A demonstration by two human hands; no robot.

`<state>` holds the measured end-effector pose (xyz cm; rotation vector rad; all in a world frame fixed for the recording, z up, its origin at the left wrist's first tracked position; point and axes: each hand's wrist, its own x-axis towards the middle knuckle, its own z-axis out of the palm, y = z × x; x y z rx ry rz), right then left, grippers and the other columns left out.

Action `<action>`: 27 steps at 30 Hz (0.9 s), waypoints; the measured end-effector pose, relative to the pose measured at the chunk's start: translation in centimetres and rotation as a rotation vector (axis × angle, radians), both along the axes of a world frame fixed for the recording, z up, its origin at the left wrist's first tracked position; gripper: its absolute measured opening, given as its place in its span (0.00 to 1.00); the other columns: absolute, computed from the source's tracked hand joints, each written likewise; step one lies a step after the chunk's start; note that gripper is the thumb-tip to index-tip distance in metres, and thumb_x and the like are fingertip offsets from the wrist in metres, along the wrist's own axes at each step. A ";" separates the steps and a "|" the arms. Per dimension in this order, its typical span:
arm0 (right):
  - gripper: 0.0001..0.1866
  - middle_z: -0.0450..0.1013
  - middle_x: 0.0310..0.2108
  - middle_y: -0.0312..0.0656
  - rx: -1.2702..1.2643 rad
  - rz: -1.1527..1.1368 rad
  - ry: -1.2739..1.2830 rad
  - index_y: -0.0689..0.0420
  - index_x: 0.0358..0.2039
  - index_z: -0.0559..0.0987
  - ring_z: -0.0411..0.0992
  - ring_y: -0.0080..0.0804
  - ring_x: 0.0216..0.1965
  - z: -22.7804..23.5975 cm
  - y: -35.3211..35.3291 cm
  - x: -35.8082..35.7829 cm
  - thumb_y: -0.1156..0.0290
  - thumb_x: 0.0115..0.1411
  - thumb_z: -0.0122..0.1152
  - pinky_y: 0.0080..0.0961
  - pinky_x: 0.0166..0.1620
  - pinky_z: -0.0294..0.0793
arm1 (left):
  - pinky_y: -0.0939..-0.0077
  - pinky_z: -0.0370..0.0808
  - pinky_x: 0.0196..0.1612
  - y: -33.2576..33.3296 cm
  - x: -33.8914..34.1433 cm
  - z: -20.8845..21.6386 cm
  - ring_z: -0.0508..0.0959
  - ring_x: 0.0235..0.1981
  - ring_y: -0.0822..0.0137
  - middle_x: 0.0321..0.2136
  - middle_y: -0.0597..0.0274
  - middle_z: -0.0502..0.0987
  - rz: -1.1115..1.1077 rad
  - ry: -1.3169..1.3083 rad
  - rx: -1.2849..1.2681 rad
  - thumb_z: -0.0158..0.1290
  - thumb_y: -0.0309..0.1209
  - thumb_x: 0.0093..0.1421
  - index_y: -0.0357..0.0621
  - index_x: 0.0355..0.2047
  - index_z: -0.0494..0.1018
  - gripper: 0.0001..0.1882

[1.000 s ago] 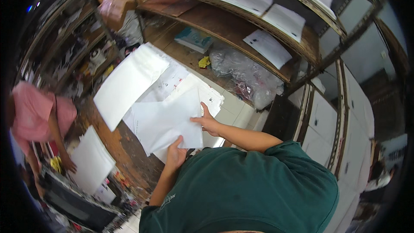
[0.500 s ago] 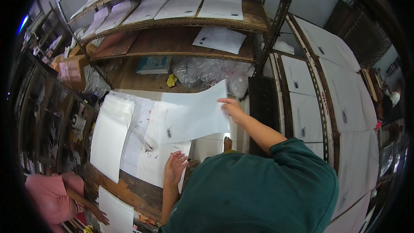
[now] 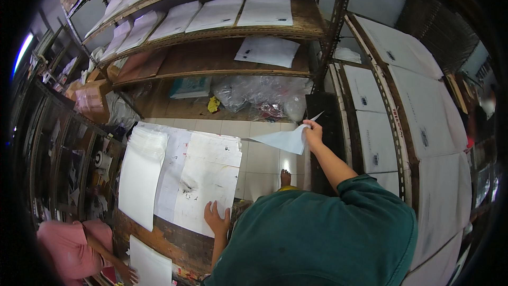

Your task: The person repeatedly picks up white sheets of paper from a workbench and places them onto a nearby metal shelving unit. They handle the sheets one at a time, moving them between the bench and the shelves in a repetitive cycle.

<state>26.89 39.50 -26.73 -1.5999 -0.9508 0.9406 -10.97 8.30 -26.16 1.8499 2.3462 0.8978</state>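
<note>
My right hand (image 3: 314, 132) grips the edge of a thin white sheet (image 3: 283, 141), which hangs bent in the air to the right of the table. My left hand (image 3: 217, 219) rests with its fingers apart on the smudged white board (image 3: 211, 177) at the near edge of the wooden table (image 3: 174, 241). On the board's left lies a thick stack of white sheets (image 3: 142, 175), fanned at its far end. Whatever print the held sheet carries is turned out of sight.
A person in pink (image 3: 74, 251) reaches toward another white stack (image 3: 151, 262) at lower left. Ahead stands a shelf rack (image 3: 211, 69) with several paper piles. Clear plastic bags (image 3: 254, 95) lie beneath it. Large printed white sheets (image 3: 431, 108) lie along racks at right.
My right hand has carried the sheet off the board to the right, and the sheet now folds edge-on. My left hand has come down onto the board.
</note>
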 end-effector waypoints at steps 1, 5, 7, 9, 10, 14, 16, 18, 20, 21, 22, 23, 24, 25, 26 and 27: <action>0.17 0.73 0.32 0.41 0.037 -0.027 -0.052 0.60 0.37 0.77 0.71 0.28 0.31 0.5 0.1 -0.1 0.83 0.46 0.50 0.22 0.35 0.69 | 0.54 0.59 0.50 0.0 0.2 0.1 0.63 0.49 0.46 0.47 0.46 0.64 -0.003 0.014 0.017 0.57 0.40 0.48 0.39 0.46 0.67 0.27; 0.17 0.74 0.35 0.44 0.090 -0.096 -0.196 0.55 0.38 0.77 0.71 0.34 0.36 4.0 0.6 -1.0 0.81 0.46 0.51 0.24 0.42 0.68 | 0.55 0.59 0.51 -0.1 0.7 0.5 0.62 0.50 0.46 0.48 0.45 0.64 0.030 0.002 0.020 0.56 0.41 0.48 0.39 0.46 0.67 0.27; 0.15 0.74 0.34 0.47 0.116 -0.088 -0.232 0.55 0.36 0.78 0.72 0.40 0.38 5.1 0.7 -1.4 0.79 0.46 0.51 0.29 0.44 0.68 | 0.55 0.59 0.51 -0.4 0.6 0.4 0.63 0.50 0.46 0.48 0.45 0.64 0.042 0.021 0.016 0.56 0.41 0.48 0.39 0.46 0.67 0.27; 0.15 0.74 0.34 0.48 0.130 -0.084 -0.298 0.55 0.36 0.77 0.72 0.42 0.39 5.5 0.8 -1.6 0.80 0.46 0.50 0.28 0.44 0.68 | 0.56 0.59 0.51 -0.3 0.7 0.3 0.63 0.51 0.47 0.48 0.46 0.64 0.048 0.014 0.029 0.56 0.41 0.48 0.39 0.46 0.67 0.27; 0.16 0.74 0.34 0.48 0.123 -0.082 -0.310 0.55 0.36 0.78 0.72 0.42 0.39 5.0 1.1 -1.3 0.80 0.45 0.50 0.28 0.43 0.68 | 0.56 0.59 0.51 -0.2 0.8 0.4 0.63 0.51 0.47 0.49 0.46 0.64 0.048 0.009 0.036 0.56 0.41 0.48 0.39 0.46 0.67 0.27; 0.17 0.74 0.35 0.48 0.165 -0.111 -0.385 0.54 0.35 0.78 0.73 0.42 0.38 4.1 1.5 -0.8 0.80 0.44 0.49 0.28 0.42 0.69 | 0.56 0.58 0.52 -0.1 0.8 0.6 0.62 0.51 0.48 0.49 0.46 0.64 0.056 -0.017 0.031 0.57 0.41 0.48 0.39 0.46 0.67 0.28; 0.17 0.75 0.35 0.47 0.158 -0.147 -0.428 0.54 0.36 0.78 0.73 0.40 0.36 4.0 1.6 -0.7 0.79 0.44 0.50 0.28 0.41 0.69 | 0.55 0.56 0.53 -0.2 0.7 0.7 0.60 0.53 0.47 0.50 0.44 0.62 0.048 -0.052 -0.004 0.57 0.40 0.48 0.38 0.47 0.66 0.28; 0.17 0.75 0.34 0.46 0.180 -0.121 -0.414 0.54 0.36 0.78 0.73 0.37 0.34 4.0 1.8 -0.6 0.79 0.44 0.50 0.27 0.39 0.69 | 0.55 0.56 0.53 -0.2 0.7 0.8 0.60 0.53 0.47 0.50 0.44 0.62 0.054 -0.052 -0.014 0.56 0.41 0.48 0.38 0.47 0.66 0.29; 0.17 0.75 0.33 0.46 0.207 -0.104 -0.398 0.54 0.36 0.78 0.72 0.35 0.31 4.0 1.9 -0.7 0.78 0.44 0.51 0.26 0.38 0.69 | 0.55 0.56 0.53 -0.2 0.7 0.8 0.60 0.53 0.47 0.50 0.44 0.62 0.055 -0.052 -0.018 0.56 0.41 0.48 0.38 0.47 0.66 0.29; 0.17 0.75 0.33 0.45 0.225 -0.097 -0.389 0.54 0.36 0.78 0.72 0.34 0.30 4.0 2.0 -0.8 0.78 0.44 0.51 0.25 0.38 0.69 | 0.55 0.56 0.53 -0.2 0.7 0.8 0.60 0.52 0.47 0.50 0.44 0.62 0.055 -0.051 -0.017 0.56 0.42 0.48 0.38 0.47 0.66 0.29; 0.16 0.75 0.33 0.45 0.242 -0.090 -0.379 0.54 0.36 0.78 0.72 0.32 0.28 4.1 2.1 -0.9 0.78 0.44 0.51 0.25 0.37 0.69 | 0.55 0.56 0.53 -0.1 0.6 0.8 0.60 0.52 0.47 0.50 0.45 0.62 0.054 -0.051 -0.015 0.56 0.42 0.48 0.39 0.47 0.66 0.29; 0.17 0.75 0.32 0.44 0.235 -0.084 -0.396 0.54 0.36 0.78 0.71 0.32 0.28 4.1 2.2 -0.9 0.78 0.44 0.52 0.25 0.36 0.69 | 0.55 0.56 0.53 -0.1 0.6 0.9 0.60 0.52 0.47 0.50 0.45 0.62 0.056 -0.054 -0.020 0.56 0.42 0.48 0.39 0.47 0.66 0.29; 0.17 0.75 0.31 0.44 0.229 -0.079 -0.412 0.54 0.37 0.78 0.71 0.31 0.27 4.0 2.3 -1.0 0.78 0.44 0.52 0.25 0.36 0.69 | 0.55 0.56 0.53 -0.1 0.6 0.9 0.60 0.52 0.48 0.50 0.45 0.62 0.057 -0.056 -0.023 0.56 0.42 0.48 0.39 0.47 0.66 0.29; 0.17 0.75 0.30 0.43 0.222 -0.074 -0.428 0.54 0.37 0.78 0.70 0.31 0.26 4.0 2.4 -1.0 0.78 0.44 0.52 0.25 0.35 0.69 | 0.55 0.56 0.53 0.0 0.6 1.0 0.60 0.52 0.48 0.49 0.45 0.62 0.058 -0.059 -0.027 0.56 0.42 0.47 0.39 0.47 0.66 0.29; 0.17 0.74 0.29 0.41 0.186 -0.054 -0.429 0.54 0.38 0.78 0.68 0.28 0.26 4.1 2.5 -1.1 0.78 0.45 0.53 0.23 0.34 0.68 | 0.56 0.57 0.52 0.1 0.6 1.0 0.61 0.51 0.48 0.48 0.46 0.63 0.063 -0.038 -0.016 0.57 0.41 0.47 0.39 0.46 0.67 0.28; 0.17 0.72 0.27 0.39 0.149 -0.032 -0.431 0.55 0.38 0.78 0.66 0.25 0.25 4.4 2.5 -1.3 0.79 0.45 0.53 0.21 0.33 0.67 | 0.56 0.58 0.52 0.1 0.6 0.9 0.62 0.51 0.49 0.48 0.47 0.64 0.071 -0.017 -0.007 0.57 0.41 0.47 0.39 0.45 0.67 0.27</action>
